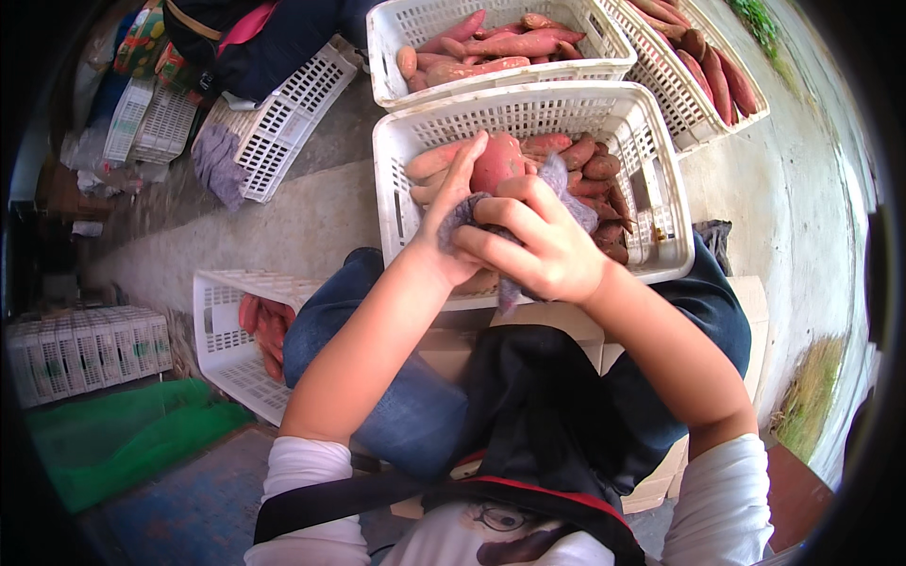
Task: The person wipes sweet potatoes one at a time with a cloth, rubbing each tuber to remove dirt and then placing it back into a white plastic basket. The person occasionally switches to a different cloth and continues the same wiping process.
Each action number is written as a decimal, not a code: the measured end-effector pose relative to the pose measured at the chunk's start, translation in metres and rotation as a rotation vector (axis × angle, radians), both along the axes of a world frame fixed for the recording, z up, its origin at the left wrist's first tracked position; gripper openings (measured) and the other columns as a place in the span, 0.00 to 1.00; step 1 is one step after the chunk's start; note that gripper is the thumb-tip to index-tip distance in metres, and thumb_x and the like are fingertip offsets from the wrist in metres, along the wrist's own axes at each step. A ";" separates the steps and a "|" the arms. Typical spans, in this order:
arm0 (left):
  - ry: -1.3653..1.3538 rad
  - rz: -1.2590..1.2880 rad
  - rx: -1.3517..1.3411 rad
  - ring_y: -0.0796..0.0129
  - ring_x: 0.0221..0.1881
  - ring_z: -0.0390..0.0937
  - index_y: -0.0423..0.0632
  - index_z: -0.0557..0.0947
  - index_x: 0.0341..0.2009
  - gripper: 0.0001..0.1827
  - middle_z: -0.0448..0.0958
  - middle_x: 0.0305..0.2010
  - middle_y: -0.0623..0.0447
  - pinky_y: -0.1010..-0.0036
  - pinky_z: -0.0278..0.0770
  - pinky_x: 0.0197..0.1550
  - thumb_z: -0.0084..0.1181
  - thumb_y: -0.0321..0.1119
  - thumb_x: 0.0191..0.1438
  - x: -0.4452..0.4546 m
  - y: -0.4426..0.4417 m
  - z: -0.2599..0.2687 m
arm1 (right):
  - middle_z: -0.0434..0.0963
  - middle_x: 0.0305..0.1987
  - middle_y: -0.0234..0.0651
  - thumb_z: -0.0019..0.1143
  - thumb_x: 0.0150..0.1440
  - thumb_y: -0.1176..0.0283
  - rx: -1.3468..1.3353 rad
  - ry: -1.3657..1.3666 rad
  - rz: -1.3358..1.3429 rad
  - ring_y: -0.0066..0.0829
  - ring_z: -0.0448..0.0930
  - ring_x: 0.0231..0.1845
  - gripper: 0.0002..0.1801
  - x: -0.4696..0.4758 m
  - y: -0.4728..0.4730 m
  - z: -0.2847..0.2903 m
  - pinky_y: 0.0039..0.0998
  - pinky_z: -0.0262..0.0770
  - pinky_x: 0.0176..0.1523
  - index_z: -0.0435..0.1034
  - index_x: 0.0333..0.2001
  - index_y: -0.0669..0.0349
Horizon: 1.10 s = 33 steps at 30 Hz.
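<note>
Over a white plastic crate point(676, 240), my left hand point(447, 212) holds a large reddish sweet potato point(497, 164), its fingers stretched along one side. My right hand point(541, 237) grips a grey cloth point(460, 216) bunched against the lower part of that sweet potato. Part of the cloth hangs below my fingers, and another part sticks out beyond my knuckles. Both hands are close together and hide the lower end of the sweet potato. Loose sweet potatoes point(600, 167) lie in the crate beneath and around my hands.
Behind stand two more crates of sweet potatoes, one straight ahead point(506, 74) and one at right point(743, 124). A tilted crate point(212, 339) with sweet potatoes is beside my left leg. Another grey cloth point(218, 166) drapes over an upturned crate point(294, 117), near a person's dark clothing point(276, 56).
</note>
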<state>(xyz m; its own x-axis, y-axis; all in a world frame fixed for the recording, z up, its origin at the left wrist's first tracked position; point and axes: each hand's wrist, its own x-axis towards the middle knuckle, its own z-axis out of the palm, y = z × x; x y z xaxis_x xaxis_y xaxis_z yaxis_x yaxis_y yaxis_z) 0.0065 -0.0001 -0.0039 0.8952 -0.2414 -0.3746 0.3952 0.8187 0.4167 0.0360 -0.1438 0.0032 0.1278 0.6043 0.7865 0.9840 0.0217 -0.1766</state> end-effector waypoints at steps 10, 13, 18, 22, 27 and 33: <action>-0.010 -0.011 0.246 0.68 0.47 0.75 0.49 0.70 0.58 0.23 0.75 0.49 0.54 0.69 0.79 0.46 0.42 0.49 0.66 -0.015 -0.019 0.006 | 0.72 0.37 0.38 0.61 0.51 0.76 0.151 0.092 -0.377 0.39 0.71 0.41 0.08 0.071 -0.015 0.003 0.33 0.69 0.46 0.75 0.37 0.64; -0.069 0.036 0.196 0.67 0.36 0.78 0.46 0.76 0.47 0.24 0.79 0.36 0.51 0.73 0.78 0.40 0.45 0.55 0.64 -0.002 -0.005 -0.003 | 0.74 0.38 0.39 0.57 0.57 0.78 0.208 0.226 -0.555 0.36 0.75 0.39 0.06 0.073 -0.021 0.011 0.30 0.72 0.45 0.75 0.39 0.66; -0.018 0.133 0.216 0.65 0.50 0.74 0.45 0.68 0.59 0.25 0.73 0.52 0.48 0.70 0.74 0.53 0.34 0.50 0.68 0.006 0.011 -0.002 | 0.73 0.39 0.38 0.63 0.50 0.77 0.118 0.164 -0.222 0.37 0.74 0.38 0.08 0.023 -0.017 0.015 0.33 0.72 0.45 0.75 0.36 0.64; -0.142 0.045 0.225 0.67 0.51 0.74 0.47 0.69 0.57 0.22 0.74 0.52 0.52 0.70 0.74 0.53 0.36 0.47 0.67 -0.009 -0.005 -0.003 | 0.71 0.37 0.37 0.68 0.44 0.73 0.115 0.088 -0.051 0.38 0.70 0.37 0.14 0.007 0.001 0.001 0.33 0.70 0.40 0.75 0.36 0.63; -0.045 -0.043 0.035 0.66 0.39 0.75 0.51 0.70 0.56 0.22 0.75 0.45 0.52 0.72 0.78 0.38 0.41 0.51 0.67 -0.009 -0.014 -0.012 | 0.73 0.37 0.38 0.63 0.50 0.76 0.194 0.063 -0.457 0.41 0.71 0.36 0.09 0.058 -0.010 0.004 0.35 0.69 0.43 0.75 0.37 0.63; -0.028 0.010 -0.055 0.65 0.40 0.72 0.44 0.69 0.59 0.27 0.73 0.51 0.45 0.72 0.76 0.42 0.44 0.50 0.65 -0.011 -0.003 -0.009 | 0.74 0.36 0.39 0.56 0.59 0.72 0.355 0.479 -0.447 0.37 0.75 0.39 0.07 0.070 -0.024 0.010 0.29 0.70 0.47 0.75 0.39 0.65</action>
<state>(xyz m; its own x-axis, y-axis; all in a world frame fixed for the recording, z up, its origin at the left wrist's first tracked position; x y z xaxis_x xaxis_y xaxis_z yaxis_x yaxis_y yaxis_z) -0.0045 -0.0028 -0.0130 0.9077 -0.2514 -0.3360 0.3753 0.8446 0.3819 0.1059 -0.1677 0.0133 0.6800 0.1340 0.7208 0.7291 -0.2269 -0.6457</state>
